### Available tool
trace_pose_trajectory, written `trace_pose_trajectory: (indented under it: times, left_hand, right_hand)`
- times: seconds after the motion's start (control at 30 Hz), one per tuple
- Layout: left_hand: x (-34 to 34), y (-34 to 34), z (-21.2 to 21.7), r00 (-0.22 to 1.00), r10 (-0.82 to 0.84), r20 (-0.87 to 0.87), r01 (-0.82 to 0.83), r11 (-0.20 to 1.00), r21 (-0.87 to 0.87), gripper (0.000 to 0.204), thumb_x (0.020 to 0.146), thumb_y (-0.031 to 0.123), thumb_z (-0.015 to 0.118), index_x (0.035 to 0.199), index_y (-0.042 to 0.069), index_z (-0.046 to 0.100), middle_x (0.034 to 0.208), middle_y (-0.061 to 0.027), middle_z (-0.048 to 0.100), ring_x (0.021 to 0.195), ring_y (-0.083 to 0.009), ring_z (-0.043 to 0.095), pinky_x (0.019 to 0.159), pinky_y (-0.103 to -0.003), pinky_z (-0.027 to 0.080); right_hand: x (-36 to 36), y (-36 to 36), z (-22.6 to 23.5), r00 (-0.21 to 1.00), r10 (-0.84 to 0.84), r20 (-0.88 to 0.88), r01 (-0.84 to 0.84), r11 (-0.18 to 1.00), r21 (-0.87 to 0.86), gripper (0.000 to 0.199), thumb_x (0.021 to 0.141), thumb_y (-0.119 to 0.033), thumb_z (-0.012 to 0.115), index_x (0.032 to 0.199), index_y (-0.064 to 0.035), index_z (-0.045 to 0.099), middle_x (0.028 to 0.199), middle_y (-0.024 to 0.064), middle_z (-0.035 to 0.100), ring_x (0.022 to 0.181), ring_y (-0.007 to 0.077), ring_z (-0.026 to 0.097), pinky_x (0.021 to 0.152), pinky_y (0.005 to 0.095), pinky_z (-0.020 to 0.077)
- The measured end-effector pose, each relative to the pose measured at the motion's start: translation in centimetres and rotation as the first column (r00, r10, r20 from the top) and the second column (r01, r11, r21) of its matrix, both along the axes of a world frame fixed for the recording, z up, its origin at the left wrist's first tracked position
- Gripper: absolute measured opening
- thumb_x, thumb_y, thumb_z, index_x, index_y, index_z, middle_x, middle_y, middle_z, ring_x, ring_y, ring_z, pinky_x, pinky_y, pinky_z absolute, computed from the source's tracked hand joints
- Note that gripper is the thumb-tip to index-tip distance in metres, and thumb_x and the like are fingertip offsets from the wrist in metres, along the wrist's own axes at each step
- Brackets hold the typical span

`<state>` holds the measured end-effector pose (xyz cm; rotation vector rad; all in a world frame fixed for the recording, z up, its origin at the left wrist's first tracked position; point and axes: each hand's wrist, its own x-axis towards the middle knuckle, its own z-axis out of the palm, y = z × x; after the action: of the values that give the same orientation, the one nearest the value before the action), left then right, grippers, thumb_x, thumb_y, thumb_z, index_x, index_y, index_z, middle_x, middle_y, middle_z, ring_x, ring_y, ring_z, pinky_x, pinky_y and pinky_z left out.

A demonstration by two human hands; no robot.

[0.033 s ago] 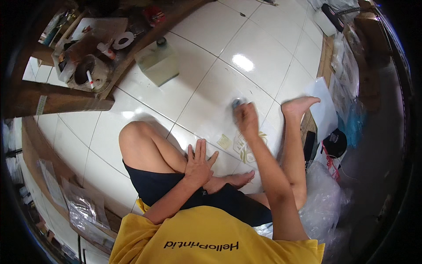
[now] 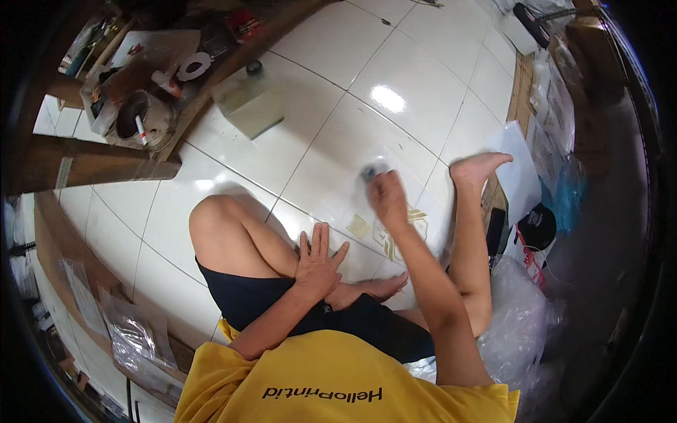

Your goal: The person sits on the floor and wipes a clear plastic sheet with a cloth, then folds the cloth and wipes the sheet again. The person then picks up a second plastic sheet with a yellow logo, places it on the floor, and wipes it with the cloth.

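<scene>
My left hand lies flat with its fingers spread, over my lap and the near left edge of a clear plastic sheet. The sheet rests on the white floor tiles. A gold emblem is printed on it, beside a small pale gold square. My right hand is closed and a little blurred, above the far part of the sheet. A small grey-blue thing shows at its fingertips; its kind is too unclear to tell.
A pale jerrycan with a dark cap stands far left. Beside it a wooden frame holds a tape roll and clutter. On the right are a white sheet, a black cap and clear plastic wrap.
My right hand has moved slightly left and toward me, along with the grey-blue thing at its fingertips. The left hand stays where it was.
</scene>
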<state>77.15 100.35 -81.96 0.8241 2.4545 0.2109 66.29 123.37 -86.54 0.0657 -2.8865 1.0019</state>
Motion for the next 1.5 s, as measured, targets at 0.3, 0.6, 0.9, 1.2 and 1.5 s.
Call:
trace_pose_trajectory:
  times: [0.3, 0.6, 0.9, 1.2, 1.5]
  left_hand:
    - [-1.1, 0.0, 0.1, 1.0, -0.014, -0.011, 0.014, 1.0, 0.019, 0.08, 0.085, 0.049, 0.07, 0.156, 0.027, 0.04, 0.162, -0.0362, 0.012, 0.152, -0.0486, 0.01, 0.117, -0.068, 0.014]
    - [-1.0, 0.0, -0.2, 1.0, -0.015, -0.008, 0.015, 1.0, 0.0, 0.082, 0.086, 0.05, 0.068, 0.158, 0.026, 0.037, 0.162, -0.0369, 0.011, 0.152, -0.05, 0.007, 0.118, -0.068, 0.011]
    - [-1.4, 0.3, -0.4, 0.998, 0.02, -0.054, -0.015, 0.995, 0.097, 0.082, 0.085, 0.048, 0.068, 0.157, 0.023, 0.038, 0.161, -0.0377, 0.011, 0.152, -0.0508, 0.008, 0.118, -0.067, 0.011]
    - [-1.5, 0.5, -0.6, 0.999, 0.002, -0.033, 0.0, 0.998, 0.058, 0.08, 0.085, 0.047, 0.069, 0.156, 0.022, 0.04, 0.161, -0.0371, 0.011, 0.152, -0.0504, 0.007, 0.118, -0.068, 0.011]
    - [-1.8, 0.4, -0.1, 1.0, -0.021, -0.006, 0.021, 1.0, 0.01, 0.083, 0.086, 0.051, 0.068, 0.158, 0.024, 0.037, 0.162, -0.0367, 0.01, 0.152, -0.0499, 0.006, 0.118, -0.068, 0.012]
  right_hand:
    - [-8.5, 5.1, -0.7, 0.965, -0.252, -0.068, 0.259, 0.954, 0.148, 0.015, 0.085, -0.005, 0.063, 0.1, -0.0041, 0.063, 0.1, 0.0238, 0.059, 0.092, 0.0433, 0.06, 0.079, 0.0506, 0.0495]
    - [0.1, 4.2, 2.3, 0.91, -0.406, 0.086, 0.408, 0.833, -0.374, 0.013, 0.092, -0.006, 0.067, 0.096, -0.0002, 0.056, 0.081, 0.0064, 0.056, 0.07, 0.0133, 0.054, 0.063, 0.0303, 0.0458]
    - [7.4, -2.6, 3.9, 0.959, -0.196, 0.203, 0.26, 0.894, -0.365, 0.014, 0.088, -0.005, 0.07, 0.099, -0.0005, 0.062, 0.087, 0.0121, 0.062, 0.075, 0.0231, 0.063, 0.068, 0.0338, 0.0507]
    - [8.8, -5.3, 3.5, 0.979, 0.066, 0.194, -0.072, 0.997, 0.02, 0.019, 0.085, -0.004, 0.068, 0.104, -0.0015, 0.068, 0.105, 0.0209, 0.063, 0.097, 0.0405, 0.064, 0.083, 0.0453, 0.054]
    - [6.8, -5.2, 1.5, 0.987, -0.019, 0.158, -0.003, 0.99, 0.139, 0.016, 0.082, -0.004, 0.063, 0.096, 0.0012, 0.063, 0.099, 0.0232, 0.061, 0.095, 0.0428, 0.062, 0.081, 0.048, 0.053]
